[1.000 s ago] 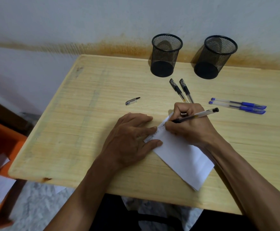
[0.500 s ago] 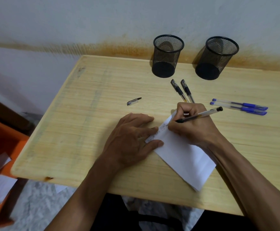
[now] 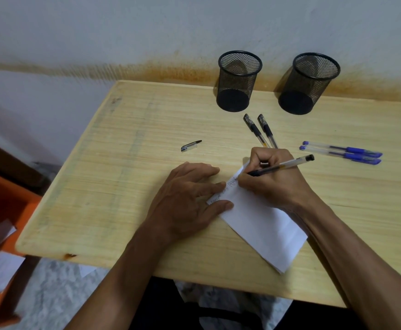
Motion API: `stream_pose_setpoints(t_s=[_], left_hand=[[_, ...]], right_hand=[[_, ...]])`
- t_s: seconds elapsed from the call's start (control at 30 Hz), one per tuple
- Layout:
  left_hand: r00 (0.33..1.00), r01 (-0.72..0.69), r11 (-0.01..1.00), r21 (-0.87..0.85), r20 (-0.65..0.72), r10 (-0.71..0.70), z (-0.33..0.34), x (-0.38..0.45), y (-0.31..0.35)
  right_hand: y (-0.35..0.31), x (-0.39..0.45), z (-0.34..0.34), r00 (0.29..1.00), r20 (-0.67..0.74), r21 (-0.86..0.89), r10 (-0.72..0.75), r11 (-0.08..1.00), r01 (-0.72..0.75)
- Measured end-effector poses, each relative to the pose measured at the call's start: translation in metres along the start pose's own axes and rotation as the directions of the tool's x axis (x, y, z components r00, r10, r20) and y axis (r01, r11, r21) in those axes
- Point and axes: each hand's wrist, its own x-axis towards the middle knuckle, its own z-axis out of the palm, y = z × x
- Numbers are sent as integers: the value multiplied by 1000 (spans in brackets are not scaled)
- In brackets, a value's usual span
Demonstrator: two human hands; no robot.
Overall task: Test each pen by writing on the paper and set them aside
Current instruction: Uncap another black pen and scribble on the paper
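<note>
A folded white paper lies slanted on the wooden table, with a line of handwriting along its upper left edge. My right hand grips a clear black-ink pen, its tip touching the paper near the top corner. My left hand lies flat, fingers spread, pressing the paper's left edge. Two capped black pens lie side by side behind my right hand. Two capped blue pens rest to the right. A loose pen cap sits left of centre.
Two black mesh pen cups, one at the left and one at the right, stand at the back against the wall. An orange bin with papers stands on the floor left of the table. The table's front edge runs near my forearms.
My right hand and the pen have shifted slightly up and right along the written line. My left hand stays in place on the paper.
</note>
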Motion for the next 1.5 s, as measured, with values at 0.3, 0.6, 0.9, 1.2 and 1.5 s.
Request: stream_pose_setpoints(t_s=[0.3, 0.6, 0.9, 1.2, 1.5], left_hand=[[1000, -16, 1000, -8, -13, 16, -2, 2, 1], [902, 270, 961, -63, -332, -276, -23, 22, 13], [937, 292, 931, 218, -263, -232, -17, 44, -5], [955, 272, 928, 256, -193, -227, -16, 52, -12], [881, 327, 911, -253, -267, -390, -39, 25, 46]], right_hand=[[-17, -11, -20, 991, -115, 345, 69, 938, -25], [-20, -60, -50, 958, -280, 282, 67, 959, 15], [-18, -85, -52, 960, -258, 299, 110, 954, -29], [-24, -89, -47, 963, -258, 297, 76, 955, 4], [-43, -89, -46, 963, -263, 313, 63, 950, 23]])
